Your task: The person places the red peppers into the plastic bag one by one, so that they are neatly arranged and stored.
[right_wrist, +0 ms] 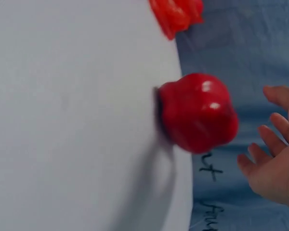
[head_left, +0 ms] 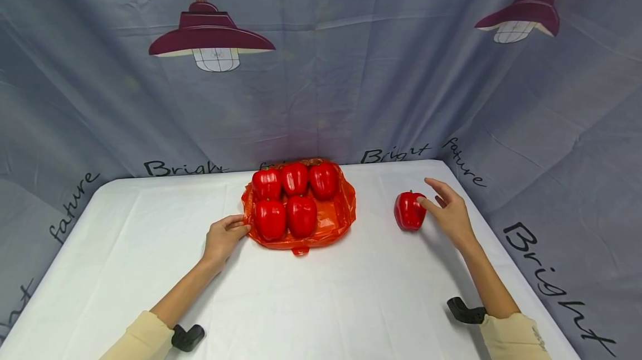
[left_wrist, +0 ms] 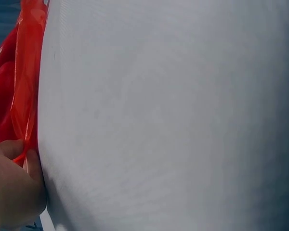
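A red plastic bag [head_left: 328, 215], its mouth spread wide, stands at the table's middle with several red bell peppers [head_left: 302, 216] inside. At its left side my left hand [head_left: 224, 240] pinches the rim between thumb and fingers; the left wrist view shows the bag's edge [left_wrist: 28, 72] caught there. A single red bell pepper [head_left: 409, 211] stands on the table to the right of the bag. Close by it, my right hand [head_left: 451, 215] is spread with fingers apart. In the right wrist view a gap separates that hand [right_wrist: 274, 159] from the pepper [right_wrist: 200, 113].
A white cloth covers the table [head_left: 321, 304]. Behind it and along the right hangs a grey-blue curtain [head_left: 321, 87] printed with lamps and lettering. Black wrist mounts [head_left: 188, 337] sit at both sleeves.
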`<state>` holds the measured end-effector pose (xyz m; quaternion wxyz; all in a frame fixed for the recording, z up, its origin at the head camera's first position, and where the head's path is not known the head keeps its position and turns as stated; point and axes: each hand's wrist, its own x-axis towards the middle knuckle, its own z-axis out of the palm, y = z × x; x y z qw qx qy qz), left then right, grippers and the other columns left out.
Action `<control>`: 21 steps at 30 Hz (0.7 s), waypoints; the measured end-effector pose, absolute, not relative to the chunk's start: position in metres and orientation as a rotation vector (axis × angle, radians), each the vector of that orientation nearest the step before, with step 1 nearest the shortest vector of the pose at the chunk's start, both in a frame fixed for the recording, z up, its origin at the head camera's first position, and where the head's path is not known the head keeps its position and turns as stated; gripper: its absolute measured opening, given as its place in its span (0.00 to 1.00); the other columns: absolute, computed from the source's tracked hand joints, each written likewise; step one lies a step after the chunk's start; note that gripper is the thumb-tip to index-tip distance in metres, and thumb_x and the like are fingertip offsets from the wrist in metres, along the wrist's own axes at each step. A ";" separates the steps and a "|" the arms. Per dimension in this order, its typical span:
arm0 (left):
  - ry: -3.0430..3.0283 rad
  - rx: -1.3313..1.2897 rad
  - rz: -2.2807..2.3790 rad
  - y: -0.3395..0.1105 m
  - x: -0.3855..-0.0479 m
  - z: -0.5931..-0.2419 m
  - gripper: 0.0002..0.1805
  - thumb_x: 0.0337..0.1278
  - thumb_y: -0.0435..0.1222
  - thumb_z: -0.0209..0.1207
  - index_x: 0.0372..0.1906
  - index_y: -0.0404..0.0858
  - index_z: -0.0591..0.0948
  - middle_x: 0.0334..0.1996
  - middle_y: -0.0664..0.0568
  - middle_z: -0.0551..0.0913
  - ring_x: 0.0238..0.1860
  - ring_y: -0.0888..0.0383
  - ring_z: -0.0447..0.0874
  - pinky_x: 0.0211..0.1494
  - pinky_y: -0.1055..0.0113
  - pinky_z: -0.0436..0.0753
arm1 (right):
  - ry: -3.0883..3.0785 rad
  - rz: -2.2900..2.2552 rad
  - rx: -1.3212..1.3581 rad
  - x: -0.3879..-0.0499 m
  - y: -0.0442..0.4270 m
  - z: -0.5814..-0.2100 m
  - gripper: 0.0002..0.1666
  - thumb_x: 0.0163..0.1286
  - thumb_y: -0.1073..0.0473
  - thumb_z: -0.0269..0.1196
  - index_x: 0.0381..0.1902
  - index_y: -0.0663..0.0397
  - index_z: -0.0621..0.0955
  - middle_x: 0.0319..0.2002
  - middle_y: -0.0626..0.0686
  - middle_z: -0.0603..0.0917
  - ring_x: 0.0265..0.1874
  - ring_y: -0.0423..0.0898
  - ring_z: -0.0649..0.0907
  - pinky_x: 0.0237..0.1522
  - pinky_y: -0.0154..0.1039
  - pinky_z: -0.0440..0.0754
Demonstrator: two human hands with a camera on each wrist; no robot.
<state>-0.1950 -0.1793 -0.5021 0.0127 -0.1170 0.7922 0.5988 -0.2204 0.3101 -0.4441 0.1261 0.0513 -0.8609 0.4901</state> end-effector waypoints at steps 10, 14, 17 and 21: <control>2.482 -0.332 1.925 -0.180 -0.195 -0.504 0.20 0.63 0.30 0.65 0.58 0.29 0.80 0.48 0.39 0.85 0.41 0.65 0.83 0.43 0.80 0.81 | -2.549 1.650 0.154 -0.222 0.325 -0.462 0.38 0.73 0.58 0.63 0.75 0.61 0.63 0.73 0.64 0.63 0.72 0.62 0.61 0.66 0.35 0.66; 2.477 -0.327 1.936 -0.180 -0.195 -0.506 0.21 0.63 0.30 0.64 0.60 0.30 0.79 0.49 0.39 0.84 0.42 0.65 0.83 0.43 0.80 0.81 | -2.588 1.677 0.157 -0.222 0.324 -0.462 0.38 0.73 0.59 0.63 0.75 0.63 0.63 0.73 0.64 0.62 0.73 0.63 0.60 0.61 0.25 0.69; 2.476 -0.321 1.947 -0.180 -0.195 -0.508 0.21 0.63 0.29 0.64 0.60 0.30 0.79 0.50 0.39 0.83 0.41 0.67 0.83 0.44 0.79 0.81 | -2.599 1.680 0.163 -0.223 0.324 -0.465 0.37 0.73 0.60 0.63 0.74 0.64 0.63 0.73 0.65 0.63 0.72 0.64 0.60 0.59 0.23 0.69; 2.478 -0.321 1.951 -0.180 -0.195 -0.508 0.21 0.63 0.29 0.64 0.60 0.30 0.79 0.50 0.39 0.83 0.40 0.69 0.82 0.44 0.79 0.81 | -2.586 1.687 0.180 -0.225 0.326 -0.472 0.37 0.72 0.61 0.64 0.73 0.66 0.63 0.72 0.65 0.64 0.72 0.63 0.60 0.60 0.23 0.68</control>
